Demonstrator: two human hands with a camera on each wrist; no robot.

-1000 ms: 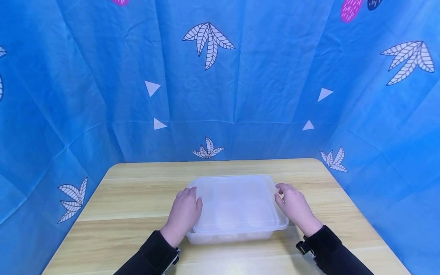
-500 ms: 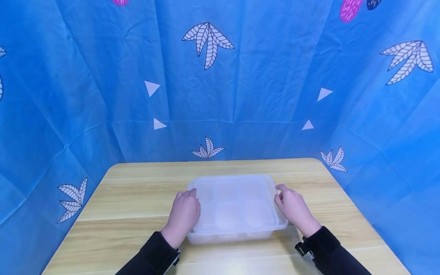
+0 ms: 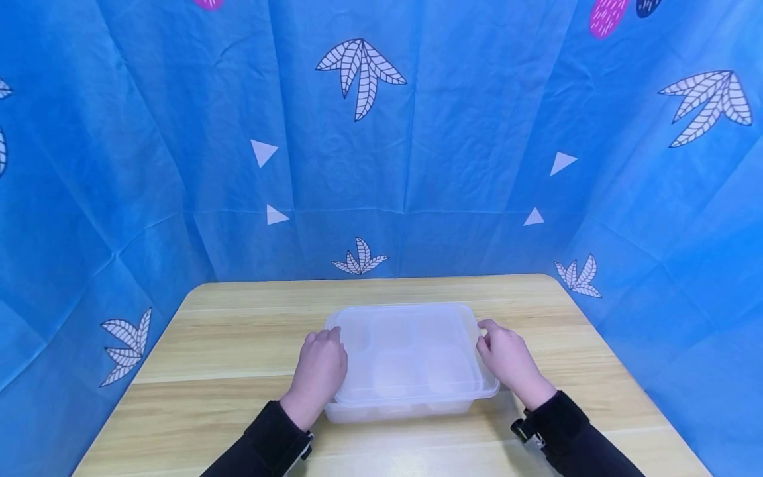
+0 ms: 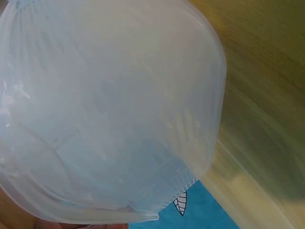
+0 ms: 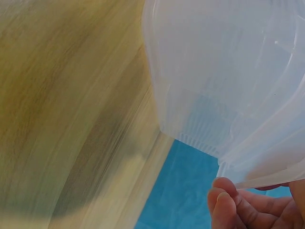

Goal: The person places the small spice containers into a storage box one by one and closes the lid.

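A translucent plastic storage box with a matching lid on top sits between my two hands. Faint compartment outlines show through the lid. My left hand grips the lid's left edge, its fingers bent over the rim. In the left wrist view the box wall fills most of the picture, and only a bit of finger shows at the bottom. At the opposite edge my right hand pinches the lid's rim. The right wrist view shows its fingertips right at a corner of that rim, beside the box wall.
The box is over a light wooden table with rounded far corners. Behind and on both sides hangs a blue cloth printed with white leaves and triangles. Both forearms wear dark sleeves with small devices at the wrists.
My left thumb has drawn in toward the fingers at the lid's edge. The right fingers have closed slightly on the rim. Box and lid look unmoved.
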